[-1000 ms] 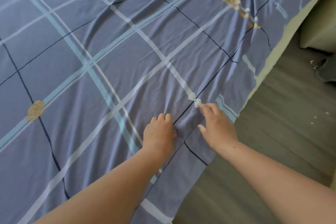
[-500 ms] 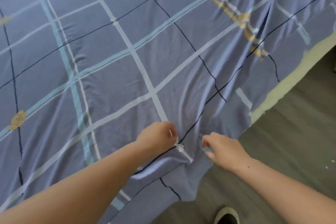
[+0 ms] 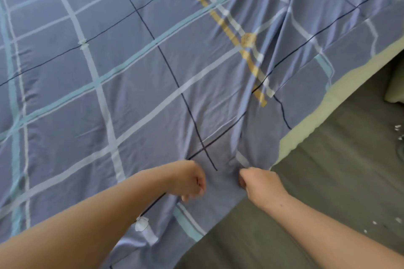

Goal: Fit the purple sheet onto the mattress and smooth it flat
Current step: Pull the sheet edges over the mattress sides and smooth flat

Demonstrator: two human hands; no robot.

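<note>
The purple sheet (image 3: 131,72) lay spread over the mattress (image 3: 310,129), creased in long folds that ran toward the mattress's near edge, where a flap hung over above the grey floor (image 3: 338,170). At that near edge both hands were curled on bunched fabric. The left hand (image 3: 190,179) was fisted around a fold, and the right hand (image 3: 260,183), just beside it, pinched another. A pale strip of the mattress showed bare along its right side.

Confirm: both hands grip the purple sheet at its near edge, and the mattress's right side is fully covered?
Not covered: the head view shows left hand and right hand gripping the purple sheet, but a strip of mattress lies bare on the right.
</note>
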